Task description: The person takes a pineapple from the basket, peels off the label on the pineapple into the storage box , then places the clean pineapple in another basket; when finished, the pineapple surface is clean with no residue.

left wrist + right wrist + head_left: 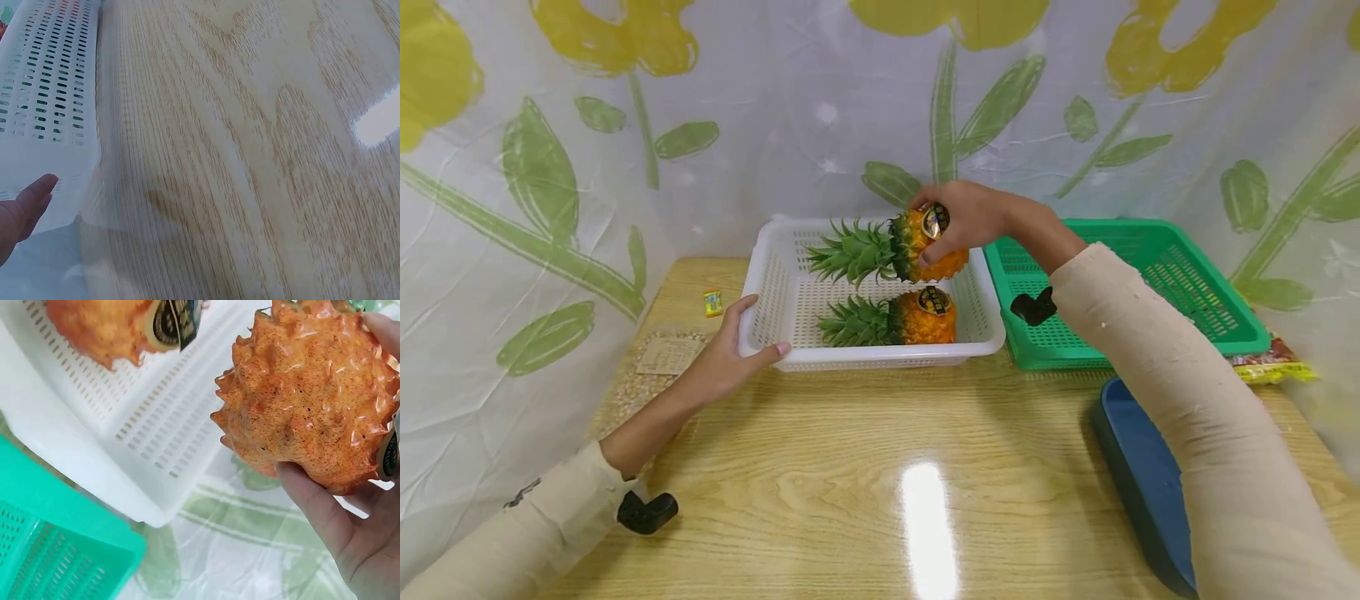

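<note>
My right hand (972, 218) grips a pineapple (916, 229) by its orange body, leafy crown pointing left, above the back of a white basket (880, 354). In the right wrist view, thumb and fingers wrap the spiky fruit (300, 403). A second pineapple (917, 327), with a black round label, lies inside the basket near the front wall, its crown also to the left. My left hand (726, 354) touches the basket's front left corner, thumb along the front rim and straight fingers at the left side. Only its fingertips (37, 190) show in the left wrist view.
A green basket (1251, 333) stands right of the white one. Nearer on the right is a dark blue tray (1131, 467), partly hidden by my right sleeve. At left lie a small yellow packet (712, 303) and a clear bag of pale grains (632, 392). A flowered curtain hangs behind.
</note>
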Motion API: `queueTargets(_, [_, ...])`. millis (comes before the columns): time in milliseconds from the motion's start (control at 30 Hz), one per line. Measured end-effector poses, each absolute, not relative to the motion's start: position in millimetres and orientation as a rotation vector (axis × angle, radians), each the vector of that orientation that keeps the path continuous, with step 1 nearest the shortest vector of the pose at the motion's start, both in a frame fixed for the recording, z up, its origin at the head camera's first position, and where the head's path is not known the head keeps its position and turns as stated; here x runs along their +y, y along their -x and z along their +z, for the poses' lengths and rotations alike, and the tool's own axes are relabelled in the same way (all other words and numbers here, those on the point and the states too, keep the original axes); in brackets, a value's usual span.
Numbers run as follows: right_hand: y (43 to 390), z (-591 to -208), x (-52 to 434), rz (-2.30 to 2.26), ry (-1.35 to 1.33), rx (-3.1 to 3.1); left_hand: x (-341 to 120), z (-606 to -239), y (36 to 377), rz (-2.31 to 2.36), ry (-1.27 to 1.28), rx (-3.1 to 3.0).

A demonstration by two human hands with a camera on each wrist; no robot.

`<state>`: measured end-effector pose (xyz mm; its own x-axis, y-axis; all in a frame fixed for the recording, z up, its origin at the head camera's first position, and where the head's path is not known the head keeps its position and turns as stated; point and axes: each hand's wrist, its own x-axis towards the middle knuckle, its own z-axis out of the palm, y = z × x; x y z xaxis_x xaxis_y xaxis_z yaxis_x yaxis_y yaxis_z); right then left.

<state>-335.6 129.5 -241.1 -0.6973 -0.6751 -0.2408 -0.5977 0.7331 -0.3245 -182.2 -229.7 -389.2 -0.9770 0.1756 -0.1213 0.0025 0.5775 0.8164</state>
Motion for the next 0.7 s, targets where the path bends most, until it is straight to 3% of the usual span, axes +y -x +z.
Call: queueTargets(700, [243.0, -239.0, 142.3, -0.595, 1.059, 2.538, -230.0, -388.3, 182.7, 1.349, -0.137, 2.629])
